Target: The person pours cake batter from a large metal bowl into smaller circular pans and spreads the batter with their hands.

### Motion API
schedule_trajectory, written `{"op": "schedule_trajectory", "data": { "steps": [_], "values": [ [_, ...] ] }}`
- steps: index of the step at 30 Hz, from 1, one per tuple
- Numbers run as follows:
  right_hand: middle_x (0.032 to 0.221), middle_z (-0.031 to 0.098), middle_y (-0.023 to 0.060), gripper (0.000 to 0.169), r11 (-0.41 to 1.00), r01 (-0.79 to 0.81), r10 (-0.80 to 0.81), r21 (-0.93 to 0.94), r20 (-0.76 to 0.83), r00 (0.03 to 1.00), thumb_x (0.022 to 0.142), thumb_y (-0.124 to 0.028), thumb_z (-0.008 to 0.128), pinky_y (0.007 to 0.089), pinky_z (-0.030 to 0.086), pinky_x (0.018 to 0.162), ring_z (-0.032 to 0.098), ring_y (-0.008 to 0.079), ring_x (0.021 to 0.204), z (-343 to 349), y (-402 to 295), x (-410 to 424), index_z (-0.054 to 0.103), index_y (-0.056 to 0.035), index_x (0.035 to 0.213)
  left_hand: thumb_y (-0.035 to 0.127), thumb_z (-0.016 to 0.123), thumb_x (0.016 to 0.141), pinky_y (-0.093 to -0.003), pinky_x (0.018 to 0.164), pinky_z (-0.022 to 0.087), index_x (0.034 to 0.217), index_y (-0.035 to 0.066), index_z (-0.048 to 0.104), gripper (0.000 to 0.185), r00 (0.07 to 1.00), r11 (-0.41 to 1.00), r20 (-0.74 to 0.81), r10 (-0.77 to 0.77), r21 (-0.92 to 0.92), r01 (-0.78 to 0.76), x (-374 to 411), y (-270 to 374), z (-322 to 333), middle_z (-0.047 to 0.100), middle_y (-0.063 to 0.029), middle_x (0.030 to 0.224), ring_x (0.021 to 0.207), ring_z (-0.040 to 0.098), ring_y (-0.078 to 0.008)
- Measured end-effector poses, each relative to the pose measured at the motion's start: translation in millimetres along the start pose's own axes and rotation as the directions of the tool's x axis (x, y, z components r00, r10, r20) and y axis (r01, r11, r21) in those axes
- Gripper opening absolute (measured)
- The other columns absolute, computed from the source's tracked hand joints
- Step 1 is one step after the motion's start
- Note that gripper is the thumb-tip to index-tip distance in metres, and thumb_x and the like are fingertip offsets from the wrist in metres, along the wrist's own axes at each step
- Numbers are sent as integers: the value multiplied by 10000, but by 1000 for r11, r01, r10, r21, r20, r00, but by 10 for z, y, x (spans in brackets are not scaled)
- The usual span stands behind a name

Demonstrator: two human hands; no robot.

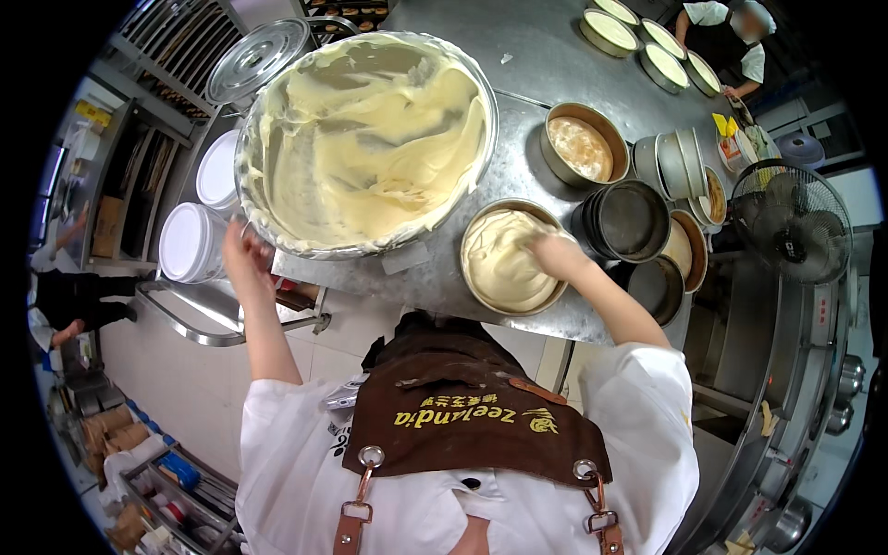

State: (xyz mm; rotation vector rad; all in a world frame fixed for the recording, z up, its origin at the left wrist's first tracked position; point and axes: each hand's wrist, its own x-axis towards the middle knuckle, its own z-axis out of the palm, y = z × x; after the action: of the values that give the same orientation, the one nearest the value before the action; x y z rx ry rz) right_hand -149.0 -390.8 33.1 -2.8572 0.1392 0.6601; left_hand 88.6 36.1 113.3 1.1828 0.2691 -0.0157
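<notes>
A large steel mixing bowl (491, 132) holds pale yellow batter, smeared up its sides. My left hand (245, 251) is at the bowl's lower left rim, blurred; whether it grips the rim I cannot tell. To the bowl's lower right, a round metal cake pan (479, 305) is filled with swirled pale batter (501, 258). Over that pan's right part is my right hand (555, 255), its fingers at the batter and partly blurred, so any tool in it is hidden. Another round pan (555, 156) farther back has a browned layer inside.
Stacked dark round pans (628, 220) stand right of the batter pan, with silver pans (669, 166) behind. Several filled pans (609, 33) are at the back, near a co-worker (721, 41). White lidded tubs (186, 243) stand left. A fan (791, 222) is at the right.
</notes>
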Motion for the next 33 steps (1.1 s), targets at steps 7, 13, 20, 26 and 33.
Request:
{"op": "schedule_trajectory", "data": {
  "steps": [7, 13, 20, 26, 33],
  "values": [
    [868, 656, 163, 220, 994, 9, -9, 105, -7, 1000, 833, -139, 469, 404, 506, 730, 641, 311, 809, 116, -193, 238, 659, -47, 894, 279, 531, 849, -218, 470, 359, 869, 94, 504, 188, 926, 925, 27, -377, 67, 374, -614, -851, -721, 453, 23, 634, 498, 402, -69],
    [934, 651, 168, 229, 954, 232, -183, -189, 247, 952, 840, -106, 496, 425, 514, 753, 649, 306, 838, 120, -273, -64, 649, -80, 1009, 317, 529, 889, -270, 658, 499, 1048, 49, 559, 313, 596, 590, 241, -766, 631, 504, -1407, -1383, -88, 638, -78, 878, 777, 631, -164],
    [974, 655, 153, 311, 981, 61, -37, -186, 130, 991, 876, -129, 391, 418, 483, 804, 635, 301, 915, 317, 88, 70, 634, -115, 1070, 314, 537, 912, -257, 660, 488, 1001, 8, 579, 321, 491, 631, 475, -730, 745, 218, -1519, -2103, 546, 652, -79, 866, 774, 615, -135],
    [938, 651, 161, 224, 983, 184, -184, 5, 51, 982, 856, -131, 456, 418, 512, 733, 644, 308, 836, 68, -285, 206, 633, -58, 971, 282, 599, 874, -242, 587, 462, 897, 18, 595, 265, 623, 610, 511, -592, 790, -68, -1567, -2482, 619, 618, -50, 752, 665, 560, -101],
    [935, 637, 180, 197, 978, 206, -201, -33, 109, 973, 841, -158, 522, 427, 495, 756, 622, 336, 852, 251, -105, -37, 642, -73, 972, 241, 663, 800, -228, 513, 436, 834, 40, 587, 218, 605, 544, 374, -703, 831, 118, -1583, -2508, 771, 588, -26, 715, 630, 550, -95]
  ]
}}
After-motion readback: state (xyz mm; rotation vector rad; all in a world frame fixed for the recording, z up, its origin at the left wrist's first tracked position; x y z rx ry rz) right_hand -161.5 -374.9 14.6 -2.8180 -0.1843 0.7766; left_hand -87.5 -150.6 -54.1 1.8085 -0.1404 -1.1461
